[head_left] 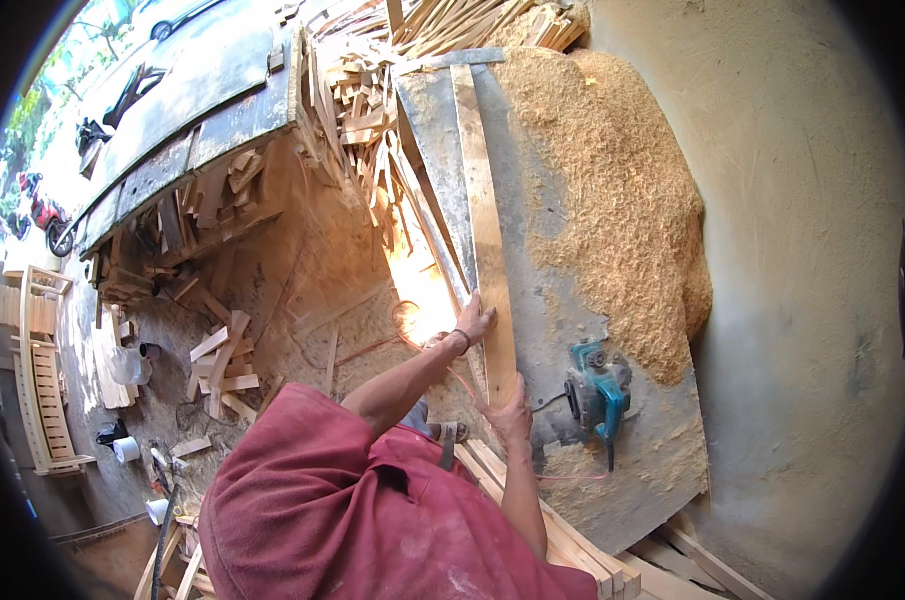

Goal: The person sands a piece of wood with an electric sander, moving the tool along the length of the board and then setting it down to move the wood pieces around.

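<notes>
While in hands [474, 320], plank [485, 225] (tub [126, 449] apart)

The person wears a loose shirt [322, 490] of dull maroon, wide through the shoulders and creased into deep, soft folds. Its left sleeve [297, 420] is cut short and roomy, leaving the forearm [397, 385] bare. Pale dusty smudges [462, 582] mark the cloth near the lower edge of the view. A thin dark band [461, 338] circles the left wrist. The left hand [475, 320] and right hand [510, 412] are bare. A bit of grey-blue clothing [417, 415] shows beyond the shirt.
</notes>
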Motion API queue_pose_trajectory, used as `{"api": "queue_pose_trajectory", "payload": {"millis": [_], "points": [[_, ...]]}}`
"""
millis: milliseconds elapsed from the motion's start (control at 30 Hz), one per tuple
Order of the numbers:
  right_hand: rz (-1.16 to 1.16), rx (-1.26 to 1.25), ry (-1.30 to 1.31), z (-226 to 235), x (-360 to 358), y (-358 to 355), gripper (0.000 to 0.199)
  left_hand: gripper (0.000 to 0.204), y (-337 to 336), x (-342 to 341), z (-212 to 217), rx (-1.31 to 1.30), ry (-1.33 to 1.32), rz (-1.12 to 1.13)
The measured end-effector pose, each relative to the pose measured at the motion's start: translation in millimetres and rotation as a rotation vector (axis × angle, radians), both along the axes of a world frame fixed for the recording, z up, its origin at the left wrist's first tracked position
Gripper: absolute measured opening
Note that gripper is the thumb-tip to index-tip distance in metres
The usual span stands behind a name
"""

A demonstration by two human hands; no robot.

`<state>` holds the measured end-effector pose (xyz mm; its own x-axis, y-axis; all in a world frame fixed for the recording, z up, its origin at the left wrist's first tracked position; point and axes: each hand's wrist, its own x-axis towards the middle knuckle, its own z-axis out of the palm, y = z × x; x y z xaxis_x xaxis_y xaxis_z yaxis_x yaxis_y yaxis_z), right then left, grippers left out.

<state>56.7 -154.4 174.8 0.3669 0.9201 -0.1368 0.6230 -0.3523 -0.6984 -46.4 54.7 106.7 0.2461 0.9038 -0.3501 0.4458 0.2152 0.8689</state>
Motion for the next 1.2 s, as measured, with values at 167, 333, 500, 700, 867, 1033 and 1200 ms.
{"api": "queue_pose_trajectory", "payload": {"millis": [167,333,500,700,867,1033,1200], "points": [[-0.061,0.037,-0.089,-12,-14,-4,0.089,0.073,-2,-9,-16,0.031,0.034,-0.064],[-0.052,0.214,-0.303,-35,-7,12,0.083,0.067,8,-2,-15,0.173,0.261,-0.051],[-0.091,0.121,-0.446,-70,-4,24,0.083,0.076,26,-1,4,0.332,0.401,-0.075],[-0.064,0.08,-0.404,-73,0,26,0.081,0.086,47,-7,-4,0.533,0.592,-0.385],[-0.289,0.347,-0.357,-8,59,26,0.067,0.086,49,-7,5,0.479,0.696,-0.473],[-0.515,0.233,-0.545,44,144,-14,0.06,0.085,51,-6,11,0.46,0.71,-0.491],[-0.453,-0.182,0.181,36,202,-23,0.053,0.085,52,-6,9,0.492,0.689,-0.474]]}}
